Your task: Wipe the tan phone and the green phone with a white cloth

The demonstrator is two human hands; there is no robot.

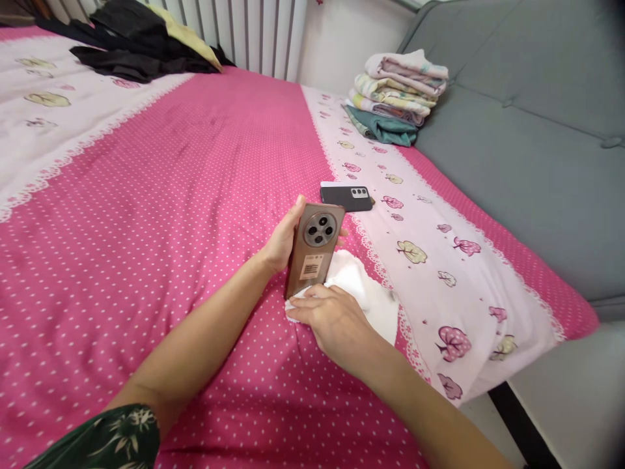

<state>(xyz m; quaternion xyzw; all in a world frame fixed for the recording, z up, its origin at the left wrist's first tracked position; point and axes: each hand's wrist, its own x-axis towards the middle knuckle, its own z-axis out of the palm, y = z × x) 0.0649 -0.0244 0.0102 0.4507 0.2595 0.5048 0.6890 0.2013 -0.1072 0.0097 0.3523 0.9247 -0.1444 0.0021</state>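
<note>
My left hand grips a gold-brown smartphone by its sides, with the back turned toward me. A round module of several lenses and a pale label with a barcode show on that back. At the phone's lower end, my right hand presses a white cloth against it, fingers closed over the fabric. The rest of the cloth spreads on the bed to the right. Just beyond the phone, a dark smartphone lies back up on the bed, over something pale at its far edge.
A pink dotted bedsheet with a tree-print band covers the bed. Folded fabrics are stacked by the grey padded headboard. Dark clothes lie at the far left, near a white radiator.
</note>
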